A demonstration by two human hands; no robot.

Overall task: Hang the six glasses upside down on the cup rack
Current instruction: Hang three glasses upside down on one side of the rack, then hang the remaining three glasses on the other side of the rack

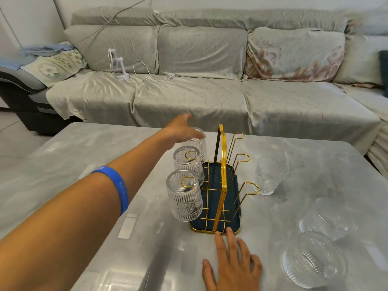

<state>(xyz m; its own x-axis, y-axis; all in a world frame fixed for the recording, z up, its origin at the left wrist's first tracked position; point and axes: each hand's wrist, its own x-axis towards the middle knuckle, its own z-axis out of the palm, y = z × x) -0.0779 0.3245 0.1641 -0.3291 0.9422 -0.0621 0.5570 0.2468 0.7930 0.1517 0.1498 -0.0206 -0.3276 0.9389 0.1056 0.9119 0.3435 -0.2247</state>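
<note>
1. Head view: the left hand is stretched out over the far glass on the left side of the cup rack. The fingers are loosely spread on top of its upturned base, but it's blurry, so I can't tell if it's actually gripping or just resting on it
2. That arm has a blue wristband partway up the forearm
3. The right hand lies flat on the table, palm down, fingers apart, holding nothing. The fingertips sit right at the near edge of the rack's dark tray, touching or just about
4. The rack is gold wire with a tall handle loop in the middle. Three glasses hang upside down on the left pegs: the far one under the hand, a middle glass and a near glass
5. The three gold pegs on the right side are bare
6. Three more glasses stand on the table to the right: one upright glass just beside the rack, and two near the right edge, well apart from the rack
7. Behind the table there's a sofa with a small white fan on it
</note>
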